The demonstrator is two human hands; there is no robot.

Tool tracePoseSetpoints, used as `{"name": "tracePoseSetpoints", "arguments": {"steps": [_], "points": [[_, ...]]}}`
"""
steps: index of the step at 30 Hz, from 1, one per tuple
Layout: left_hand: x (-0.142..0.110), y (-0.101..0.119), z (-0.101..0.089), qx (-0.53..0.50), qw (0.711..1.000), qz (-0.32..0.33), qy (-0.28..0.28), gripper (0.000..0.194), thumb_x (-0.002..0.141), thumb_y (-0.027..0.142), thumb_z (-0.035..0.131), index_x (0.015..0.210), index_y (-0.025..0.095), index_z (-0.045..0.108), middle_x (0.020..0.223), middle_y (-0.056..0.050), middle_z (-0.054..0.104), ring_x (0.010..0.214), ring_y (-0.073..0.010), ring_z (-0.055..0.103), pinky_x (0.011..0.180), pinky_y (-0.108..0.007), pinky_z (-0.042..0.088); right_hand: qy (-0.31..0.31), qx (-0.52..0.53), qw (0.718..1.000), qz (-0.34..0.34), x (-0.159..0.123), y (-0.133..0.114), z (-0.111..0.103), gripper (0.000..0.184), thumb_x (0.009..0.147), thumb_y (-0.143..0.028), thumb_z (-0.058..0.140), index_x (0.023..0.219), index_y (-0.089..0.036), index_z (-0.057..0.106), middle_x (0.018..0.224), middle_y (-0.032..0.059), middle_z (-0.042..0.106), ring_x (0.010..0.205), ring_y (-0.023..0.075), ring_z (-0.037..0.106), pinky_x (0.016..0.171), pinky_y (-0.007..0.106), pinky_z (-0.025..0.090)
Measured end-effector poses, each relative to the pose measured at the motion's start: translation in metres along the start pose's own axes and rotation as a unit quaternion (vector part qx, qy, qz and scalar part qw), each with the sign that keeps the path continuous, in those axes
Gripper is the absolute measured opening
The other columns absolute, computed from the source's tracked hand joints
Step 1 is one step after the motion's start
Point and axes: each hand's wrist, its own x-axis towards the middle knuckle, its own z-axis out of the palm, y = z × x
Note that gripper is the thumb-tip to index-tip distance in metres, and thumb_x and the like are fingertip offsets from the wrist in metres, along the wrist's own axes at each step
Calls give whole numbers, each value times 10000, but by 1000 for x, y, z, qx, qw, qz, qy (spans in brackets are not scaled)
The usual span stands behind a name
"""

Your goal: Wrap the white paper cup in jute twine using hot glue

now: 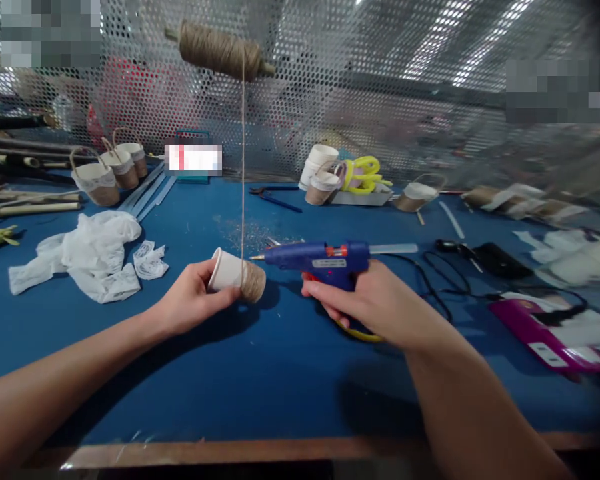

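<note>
My left hand (pixel 190 300) grips a small white paper cup (pixel 227 270) lying on its side, its base end wound with jute twine (pixel 253 281). A strand of twine (pixel 243 167) runs straight up from the cup to a spool (pixel 220 50) hung on the perforated screen. My right hand (pixel 365 303) is closed on the handle of a blue glue gun (pixel 325 257), whose nozzle points left, just short of the wrapped part of the cup. A clear glue stick (pixel 393 249) sticks out of the gun's back.
On the blue table (pixel 260 373) lie crumpled white plastic (pixel 87 257) at left, finished twine baskets (pixel 100 183) at back left, pliers (pixel 273 195), stacked cups (pixel 320 170) with yellow scissors (pixel 365 175), a black cord (pixel 430 287), a magenta object (pixel 540 330) at right.
</note>
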Motion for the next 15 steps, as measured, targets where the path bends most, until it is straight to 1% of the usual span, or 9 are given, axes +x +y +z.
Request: {"name": "tracePoseSetpoints", "arguments": {"steps": [3, 6, 12, 14, 15], "points": [[1, -2, -1, 15, 1000, 4, -3, 251, 665, 219, 618, 880, 94, 583, 764, -44, 634, 651, -141, 557, 631, -236, 432, 0, -35, 999, 17, -3, -1, 2, 215, 718, -390, 543, 615, -203, 516, 429, -40, 494, 379, 100, 466, 389, 219, 400], [2, -3, -2, 31, 1000, 0, -5, 270, 670, 229, 614, 903, 94, 586, 769, -50, 638, 648, -143, 558, 628, -242, 434, -2, -64, 998, 14, -4, -1, 4, 249, 721, -395, 537, 559, -212, 490, 412, -37, 493, 367, 101, 463, 384, 221, 393], [2, -4, -1, 42, 999, -1, -2, 253, 654, 227, 626, 868, 94, 603, 761, -61, 652, 647, -156, 574, 616, -251, 445, 1, -72, 997, -20, -5, 0, 7, 275, 745, -376, 515, 521, -222, 474, 389, -48, 469, 342, 98, 420, 351, 233, 346], [2, -4, -2, 40, 999, -2, -1, 255, 656, 221, 624, 877, 96, 601, 764, -59, 655, 650, -156, 578, 618, -250, 450, 2, -83, 996, -39, -5, -1, 8, 286, 750, -359, 516, 500, -227, 473, 389, -48, 469, 352, 103, 423, 376, 244, 365], [2, -4, -2, 40, 999, -3, -1, 255, 656, 219, 626, 879, 96, 601, 765, -58, 655, 652, -157, 580, 619, -249, 451, 13, -85, 995, -57, -5, -1, 8, 296, 747, -345, 524, 479, -231, 469, 380, -48, 462, 364, 108, 433, 401, 251, 384]]}}
